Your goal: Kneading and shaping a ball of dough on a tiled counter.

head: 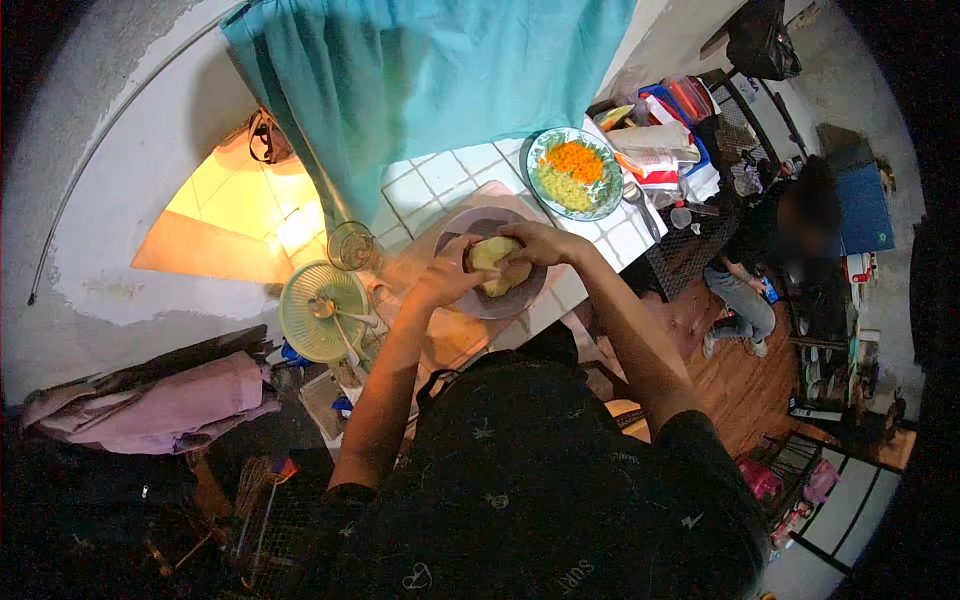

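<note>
Pale yellow, peeled vegetable pieces, apparently potato, are between my hands, low over a dark round plate. My left hand curls around the left side of the upper piece, its thumb along the lower edge. From the right, my right hand grips the same piece with its fingertips. A second pale piece shows just below, partly covered by fingers. The plate stands on a pinkish, see-through mat or board on the white tiled counter.
A patterned plate holds diced orange and pale green vegetables, with a fork beside it. Left are a glass and a green colander with utensils. A teal curtain hangs behind. A seated person holds a phone, right.
</note>
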{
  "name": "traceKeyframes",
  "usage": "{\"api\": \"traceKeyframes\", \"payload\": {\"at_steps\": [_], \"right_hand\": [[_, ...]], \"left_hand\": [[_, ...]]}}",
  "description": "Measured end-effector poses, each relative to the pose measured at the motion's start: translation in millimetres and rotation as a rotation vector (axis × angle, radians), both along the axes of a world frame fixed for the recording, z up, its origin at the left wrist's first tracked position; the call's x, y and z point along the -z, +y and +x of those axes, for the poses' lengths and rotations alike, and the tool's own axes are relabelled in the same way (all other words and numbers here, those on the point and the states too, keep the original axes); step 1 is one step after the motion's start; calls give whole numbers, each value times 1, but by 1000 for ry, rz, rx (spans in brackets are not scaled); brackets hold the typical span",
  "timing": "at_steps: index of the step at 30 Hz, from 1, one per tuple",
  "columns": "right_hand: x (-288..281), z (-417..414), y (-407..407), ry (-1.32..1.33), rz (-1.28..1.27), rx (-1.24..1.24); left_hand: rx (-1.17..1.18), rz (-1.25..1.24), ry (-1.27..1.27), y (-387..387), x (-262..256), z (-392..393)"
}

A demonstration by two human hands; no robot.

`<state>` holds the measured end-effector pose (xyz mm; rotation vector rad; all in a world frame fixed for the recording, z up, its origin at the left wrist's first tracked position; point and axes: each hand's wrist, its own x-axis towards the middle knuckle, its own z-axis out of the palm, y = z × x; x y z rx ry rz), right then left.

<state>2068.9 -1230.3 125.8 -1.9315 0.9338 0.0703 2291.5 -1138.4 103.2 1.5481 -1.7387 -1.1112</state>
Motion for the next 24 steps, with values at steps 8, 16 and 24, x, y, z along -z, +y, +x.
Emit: {"api": "traceKeyframes", "payload": {"at_steps": [8,16,24], "right_hand": [[9,13,24,-93,-298,83],[10,44,110,124,-691,83],[-38,42,65,281,-304,-128]], "left_hand": [[-143,-349,29,0,39,2],[-88,-448,-266,22,27,6],[38,-287,-129,33,22,14]]}}
